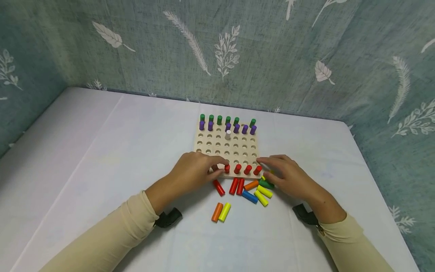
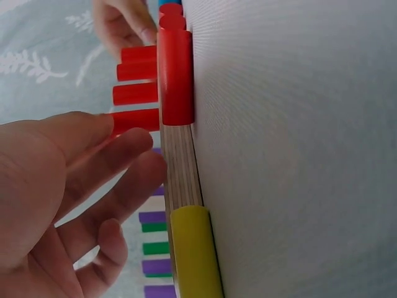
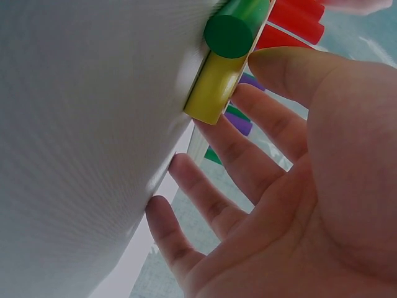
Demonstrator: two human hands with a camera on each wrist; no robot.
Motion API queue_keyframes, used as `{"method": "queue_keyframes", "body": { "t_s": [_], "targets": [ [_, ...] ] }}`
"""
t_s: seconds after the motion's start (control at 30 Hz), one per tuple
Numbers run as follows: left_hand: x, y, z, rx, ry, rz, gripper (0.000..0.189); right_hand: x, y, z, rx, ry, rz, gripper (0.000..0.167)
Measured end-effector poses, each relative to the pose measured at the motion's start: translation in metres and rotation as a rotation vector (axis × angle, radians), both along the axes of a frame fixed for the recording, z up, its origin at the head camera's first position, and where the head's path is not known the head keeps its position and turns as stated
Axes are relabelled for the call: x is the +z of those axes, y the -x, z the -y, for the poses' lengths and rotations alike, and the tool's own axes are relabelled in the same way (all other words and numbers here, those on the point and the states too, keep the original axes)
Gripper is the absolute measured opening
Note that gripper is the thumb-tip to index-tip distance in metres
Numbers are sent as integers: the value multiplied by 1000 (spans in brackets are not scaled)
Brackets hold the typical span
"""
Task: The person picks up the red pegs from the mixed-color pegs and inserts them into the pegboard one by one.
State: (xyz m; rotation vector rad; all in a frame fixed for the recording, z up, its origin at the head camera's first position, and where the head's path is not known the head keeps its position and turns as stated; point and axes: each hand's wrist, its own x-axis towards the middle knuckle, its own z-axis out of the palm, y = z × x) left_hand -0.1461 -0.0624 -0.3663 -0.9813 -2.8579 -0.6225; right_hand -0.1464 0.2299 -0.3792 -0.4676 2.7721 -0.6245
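A wooden pegboard [image 1: 222,149] with rows of round holes lies in the middle of the table. My left hand [image 1: 193,169] pinches a red peg [image 2: 139,120] between thumb and index finger; it stands upright at the board's front row. To its right rise 3 more red pegs [image 1: 238,169] in the same row. My right hand [image 1: 289,177] has its fingers spread at the board's right front corner, beside a yellow peg [image 3: 214,90] and a green peg [image 3: 231,36] that lie on the table. Green pegs [image 1: 219,120] and purple pegs [image 1: 236,129] line the back rows, with one white peg [image 1: 228,135] before them.
Loose red pegs [image 1: 233,186], an orange peg [image 1: 251,184], a blue peg [image 1: 250,197] and yellow pegs [image 1: 261,198] lie before the board. Nearer me, another orange peg [image 1: 217,212] lies beside a yellow one. A leaf-patterned cloth [image 1: 153,56] hangs behind the white table [image 1: 112,151].
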Motion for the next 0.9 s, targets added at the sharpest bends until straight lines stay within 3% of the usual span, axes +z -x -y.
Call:
{"method": "queue_keyframes", "body": {
  "t_s": [0.33, 0.63, 0.9],
  "targets": [
    [0, 0, -1, 15, -2, 35, 24, -2, 0, -2, 14, 19, -21, 48],
    [6, -4, 1, 21, -7, 9, 19, 0, 1, -1, 9, 1, -22, 49],
    [8, -6, 1, -37, 22, 100, 16, -2, 0, 1, 4, -11, -21, 49]
  ]
}}
